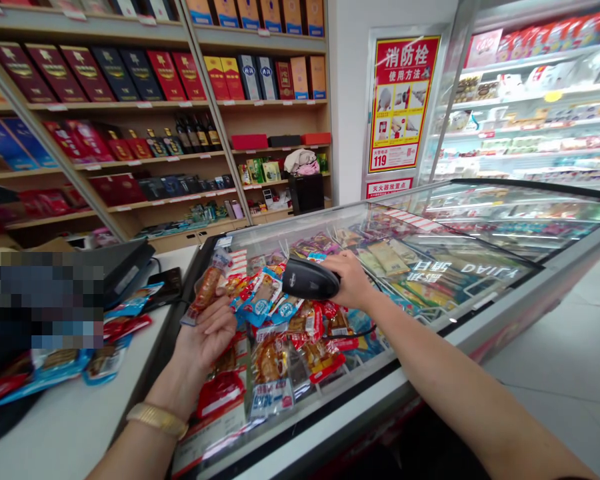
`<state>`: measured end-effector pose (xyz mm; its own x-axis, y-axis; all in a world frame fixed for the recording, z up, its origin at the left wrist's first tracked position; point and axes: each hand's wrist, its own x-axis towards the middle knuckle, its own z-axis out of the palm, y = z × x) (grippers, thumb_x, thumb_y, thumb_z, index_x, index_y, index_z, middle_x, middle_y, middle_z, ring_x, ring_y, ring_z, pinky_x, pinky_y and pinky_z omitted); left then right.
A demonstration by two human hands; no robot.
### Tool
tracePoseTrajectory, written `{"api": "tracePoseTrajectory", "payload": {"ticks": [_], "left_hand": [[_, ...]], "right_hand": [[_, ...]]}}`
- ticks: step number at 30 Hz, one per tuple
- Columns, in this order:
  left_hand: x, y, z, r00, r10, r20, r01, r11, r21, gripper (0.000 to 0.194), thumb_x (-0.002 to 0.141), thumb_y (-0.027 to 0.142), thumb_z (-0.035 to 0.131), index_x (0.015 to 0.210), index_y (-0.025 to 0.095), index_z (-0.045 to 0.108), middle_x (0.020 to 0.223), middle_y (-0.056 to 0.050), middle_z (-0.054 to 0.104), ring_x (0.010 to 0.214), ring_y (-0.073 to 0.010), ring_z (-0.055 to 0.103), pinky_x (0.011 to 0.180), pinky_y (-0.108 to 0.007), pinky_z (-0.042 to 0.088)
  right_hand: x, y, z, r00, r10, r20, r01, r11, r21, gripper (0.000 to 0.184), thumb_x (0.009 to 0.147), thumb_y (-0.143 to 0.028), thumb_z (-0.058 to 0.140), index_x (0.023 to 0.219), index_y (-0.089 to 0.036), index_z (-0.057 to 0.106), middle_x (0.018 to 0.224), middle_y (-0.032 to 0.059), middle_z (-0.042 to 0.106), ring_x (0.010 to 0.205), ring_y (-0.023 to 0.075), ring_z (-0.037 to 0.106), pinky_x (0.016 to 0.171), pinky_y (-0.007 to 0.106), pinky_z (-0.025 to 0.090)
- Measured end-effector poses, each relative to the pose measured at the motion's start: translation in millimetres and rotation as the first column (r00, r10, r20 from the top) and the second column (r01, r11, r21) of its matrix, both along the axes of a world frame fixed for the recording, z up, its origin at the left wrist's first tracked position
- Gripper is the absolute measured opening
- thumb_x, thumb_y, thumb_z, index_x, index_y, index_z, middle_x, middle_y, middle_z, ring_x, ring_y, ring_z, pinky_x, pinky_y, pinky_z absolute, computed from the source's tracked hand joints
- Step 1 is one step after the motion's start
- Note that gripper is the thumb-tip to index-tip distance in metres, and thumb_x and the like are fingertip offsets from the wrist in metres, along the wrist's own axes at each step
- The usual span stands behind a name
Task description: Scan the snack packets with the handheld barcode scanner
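Note:
My left hand (213, 330), with a gold band on the wrist, is closed on a clear vacuum-sealed pack of sausage (209, 287), tilted over the left end of the freezer. In my right hand (353, 280) is a black handheld barcode scanner (307, 279), its head pointing left toward the pack, with a gap between them. Below both hands several snack packets lie on the freezer's glass lid. Among them are a blue-edged packet (261, 297), a red one (325, 360) and a clear pack of brown meat (270, 367).
A glass-topped chest freezer (460, 293) stretches to the right. On the white counter (125, 387) at left lie more packets (60, 360) and a black phone-like device (167, 283). Shelves of boxed bottles (130, 73) stand behind; a lit display fridge (530, 100) is at far right.

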<state>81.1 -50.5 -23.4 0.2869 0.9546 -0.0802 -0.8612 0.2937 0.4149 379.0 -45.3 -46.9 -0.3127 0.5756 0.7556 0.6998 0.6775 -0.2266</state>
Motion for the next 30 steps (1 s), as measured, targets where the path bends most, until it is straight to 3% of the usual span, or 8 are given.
{"api": "tracePoseTrajectory", "payload": {"ticks": [7,13,18,23,30], "left_hand": [[9.0,-4.5,-1.1,0.997,-0.079,0.016,0.078,0.996,0.050,0.028,0.098,0.000,0.033,0.078,0.018,0.043,0.047,0.012,0.030,0.029,0.0002,0.030,0.034,-0.008,0.020],[9.9,-6.8,3.6,0.993,-0.100,-0.065,0.106,0.989,0.106,0.020,0.095,0.010,0.047,0.077,0.018,0.048,0.064,0.005,0.048,0.045,-0.0053,0.050,0.043,-0.016,0.033],[7.5,-5.6,3.9,0.997,-0.051,-0.058,0.058,0.992,0.109,0.027,0.099,0.012,0.041,0.076,0.018,0.052,0.056,0.008,0.037,0.034,-0.0031,0.035,0.037,-0.016,0.023],[11.9,-9.1,3.4,0.999,-0.041,0.021,0.040,0.998,0.043,0.033,0.103,0.014,0.033,0.082,0.016,0.058,0.057,0.008,0.037,0.032,-0.0008,0.030,0.032,-0.012,0.022],[18.1,-15.1,-0.2,0.988,-0.103,0.116,0.102,0.995,0.014,0.039,0.103,0.009,0.028,0.108,0.018,0.066,0.055,0.008,0.035,0.032,-0.0006,0.034,0.031,-0.006,0.024]], "right_hand": [[-3.0,-2.0,1.7,0.999,0.031,0.029,-0.031,0.999,-0.020,0.025,0.073,-0.037,0.069,0.093,-0.022,0.071,0.083,0.0048,0.071,0.080,0.0211,0.061,0.076,0.034,0.027],[-1.6,-0.7,-0.4,0.999,0.039,0.033,-0.038,0.999,-0.030,0.030,0.073,-0.041,0.070,0.095,-0.021,0.070,0.087,0.0061,0.071,0.083,0.0215,0.062,0.077,0.035,0.028],[-2.8,-3.9,2.6,0.998,0.058,0.015,-0.057,0.998,-0.031,0.032,0.076,-0.045,0.070,0.096,-0.021,0.070,0.086,0.0060,0.073,0.081,0.0210,0.063,0.078,0.035,0.028],[-7.7,-7.5,4.9,0.993,0.097,0.061,-0.096,0.995,-0.021,0.028,0.078,-0.041,0.068,0.097,-0.021,0.069,0.090,0.0058,0.074,0.084,0.0202,0.063,0.077,0.035,0.027],[-18.0,-10.3,1.9,0.983,0.150,0.106,-0.147,0.989,-0.033,0.030,0.072,-0.029,0.064,0.101,-0.022,0.068,0.091,0.0044,0.074,0.090,0.0216,0.064,0.080,0.037,0.027]]}}
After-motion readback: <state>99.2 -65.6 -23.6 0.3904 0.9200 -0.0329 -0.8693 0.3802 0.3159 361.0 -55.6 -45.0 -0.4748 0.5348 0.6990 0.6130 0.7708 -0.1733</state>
